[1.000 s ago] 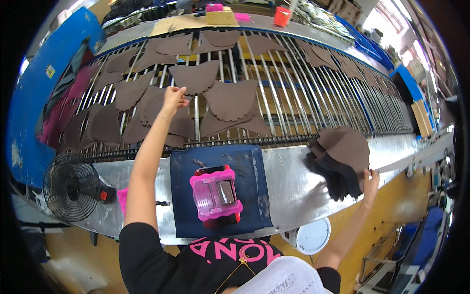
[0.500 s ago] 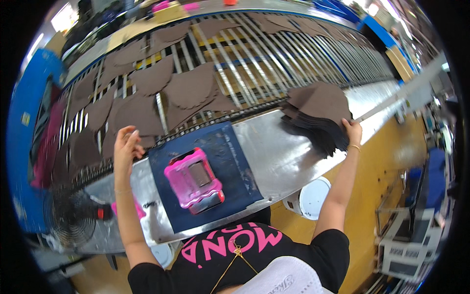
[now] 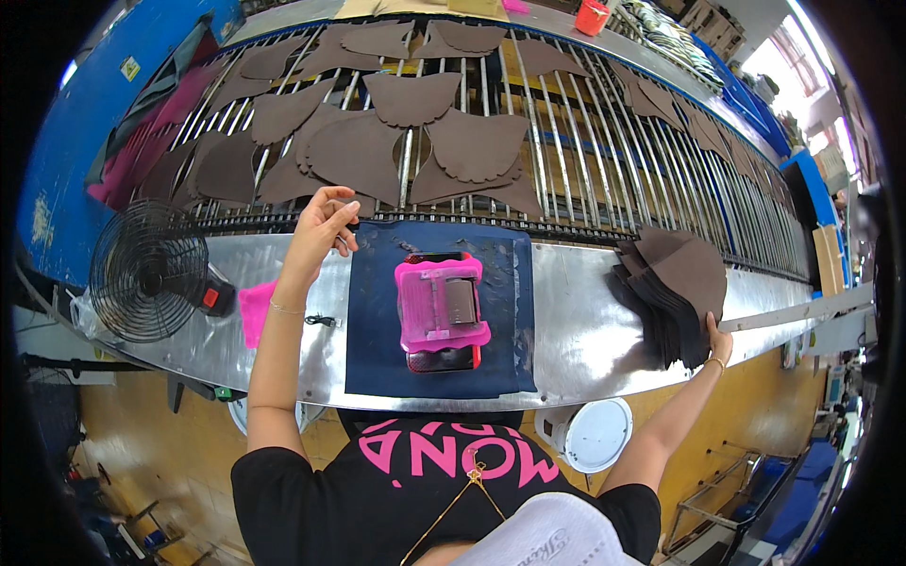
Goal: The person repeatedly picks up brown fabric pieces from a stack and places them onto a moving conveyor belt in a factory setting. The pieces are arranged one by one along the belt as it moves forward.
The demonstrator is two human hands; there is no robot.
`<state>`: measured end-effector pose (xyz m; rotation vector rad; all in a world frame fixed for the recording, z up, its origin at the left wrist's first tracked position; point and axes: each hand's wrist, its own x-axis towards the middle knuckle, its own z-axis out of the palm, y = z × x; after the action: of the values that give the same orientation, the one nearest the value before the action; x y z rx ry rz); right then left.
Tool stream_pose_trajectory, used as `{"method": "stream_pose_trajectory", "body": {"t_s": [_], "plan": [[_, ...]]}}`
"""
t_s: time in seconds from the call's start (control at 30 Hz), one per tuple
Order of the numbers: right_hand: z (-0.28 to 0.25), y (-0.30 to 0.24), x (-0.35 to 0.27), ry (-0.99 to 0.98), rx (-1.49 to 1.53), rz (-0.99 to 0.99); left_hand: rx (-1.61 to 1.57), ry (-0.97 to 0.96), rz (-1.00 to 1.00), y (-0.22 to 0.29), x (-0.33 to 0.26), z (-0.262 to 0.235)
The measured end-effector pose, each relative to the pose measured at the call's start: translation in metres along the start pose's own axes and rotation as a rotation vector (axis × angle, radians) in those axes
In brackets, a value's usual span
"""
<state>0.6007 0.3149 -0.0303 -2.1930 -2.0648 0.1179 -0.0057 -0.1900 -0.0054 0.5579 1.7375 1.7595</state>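
My left hand is raised at the conveyor's near edge, its fingers loosely bent and apart, beside a dark blue mat. No piece shows in it. At the right, my right hand grips the near right edge of a fanned stack of dark brown cut pieces, which lies on the metal table. Its fingertips are partly hidden by the stack. More brown pieces with scalloped edges lie overlapping on the conveyor's metal rods. A pink holder with a brown strip rests on the mat.
A black wire fan stands at the left, near a pink cloth and a short black cable. A grey bar juts out at the right. Below the table edge is a white-lidded bucket. A red cup stands beyond the conveyor.
My view has turned, so the table now lies more level across it. My left hand stays raised with bent fingers. My right hand remains on the stack's edge.
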Motion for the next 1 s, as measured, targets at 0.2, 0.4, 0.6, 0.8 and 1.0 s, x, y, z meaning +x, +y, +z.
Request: {"method": "stream_pose_trajectory", "body": {"t_s": [0.2, 0.4, 0.6, 0.8, 1.0], "plan": [[-0.039, -0.080, -0.059, 0.102, -0.185, 0.243, 0.023, 0.033, 0.009, -0.005, -0.007, 0.000], [-0.072, -0.077, -0.080, 0.010, 0.096, -0.015, 0.071, 0.002, 0.046, 0.007, -0.006, 0.008], [-0.147, -0.177, -0.195, 0.140, 0.601, -0.381, 0.055, -0.150, 0.129, 0.031, -0.009, 0.043], [-0.088, -0.279, -0.287, -0.063, 1.200, -0.601, -0.039, -0.240, 0.240, 0.052, -0.031, 0.066], [-0.030, -0.342, -0.350, -0.401, 1.154, -1.168, 0.148, 0.201, 0.459, 0.085, -0.079, -0.033]]}}
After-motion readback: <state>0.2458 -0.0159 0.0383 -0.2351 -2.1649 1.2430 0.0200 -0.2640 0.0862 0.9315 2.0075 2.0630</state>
